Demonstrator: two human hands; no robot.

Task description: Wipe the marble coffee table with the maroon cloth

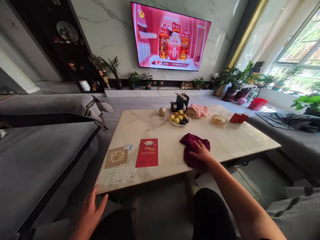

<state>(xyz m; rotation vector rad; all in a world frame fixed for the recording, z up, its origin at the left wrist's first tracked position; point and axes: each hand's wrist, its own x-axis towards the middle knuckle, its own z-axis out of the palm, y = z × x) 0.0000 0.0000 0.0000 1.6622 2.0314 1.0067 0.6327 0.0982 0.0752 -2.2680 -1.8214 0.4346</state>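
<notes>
My right hand [201,152] lies flat with spread fingers on a crumpled dark red cloth [192,146] near the front edge of the pale marble coffee table [237,140]. Low at the left, my left hand [88,213] hangs open beside my knee, below the table's near corner, holding nothing. To the left of the cloth, a red envelope [147,152] lies flat on the table beside a beige patterned coaster [116,157].
At the table's far side stand a fruit plate [179,118], a golden ball [162,111], a pink cloth on a plate [198,110], a glass ashtray [219,119] and two red cans [239,117]. Grey sofas [37,156] flank both sides. A wall television [170,38] is on.
</notes>
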